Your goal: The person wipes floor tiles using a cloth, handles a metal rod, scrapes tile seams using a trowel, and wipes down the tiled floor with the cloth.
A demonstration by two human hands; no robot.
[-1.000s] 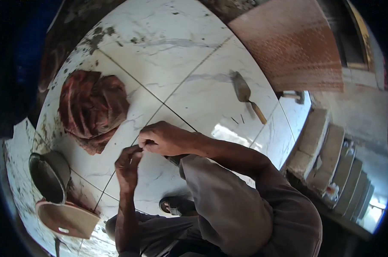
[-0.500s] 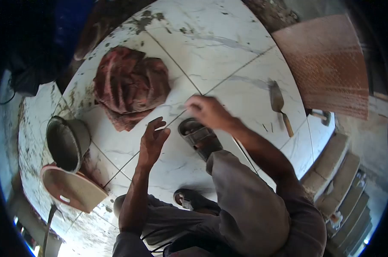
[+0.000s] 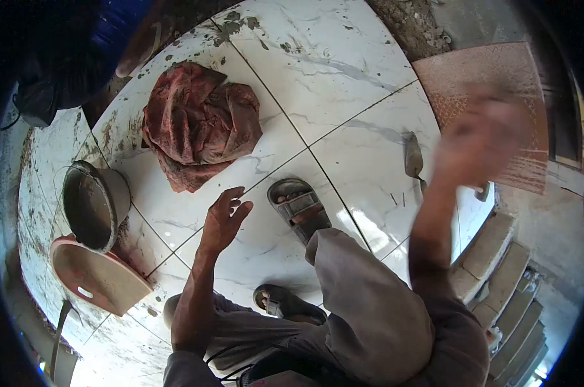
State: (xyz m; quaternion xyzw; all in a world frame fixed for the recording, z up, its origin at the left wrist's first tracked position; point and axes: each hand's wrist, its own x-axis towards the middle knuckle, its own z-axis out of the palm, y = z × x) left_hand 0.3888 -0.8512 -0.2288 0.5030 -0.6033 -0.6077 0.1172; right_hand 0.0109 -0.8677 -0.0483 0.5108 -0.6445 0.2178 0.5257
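Note:
My left hand (image 3: 225, 222) hovers over the marbled floor tiles (image 3: 363, 158) with thumb and fingers apart, holding nothing. Smeared by motion, my right hand (image 3: 482, 138) is raised at the right, in front of a terracotta-coloured patterned panel (image 3: 498, 71). Its fingers cannot be made out. A pointing trowel (image 3: 412, 155) lies on the tiles to the left of that hand, its handle mostly hidden by my forearm. Up and left of my left hand lies a crumpled reddish cloth (image 3: 201, 126).
A dark bucket (image 3: 114, 193) and a stained orange-brown basin (image 3: 130, 284) stand at the left. Steps (image 3: 492, 258) descend at the lower right. Part of another person (image 3: 111, 39) shows at the upper left. My sandalled foot (image 3: 298, 203) rests on the tiles; dirt splotches mark the floor.
My right hand has swung from the middle out to the right, past the trowel. My left hand stays nearly in place. The view has shifted slightly.

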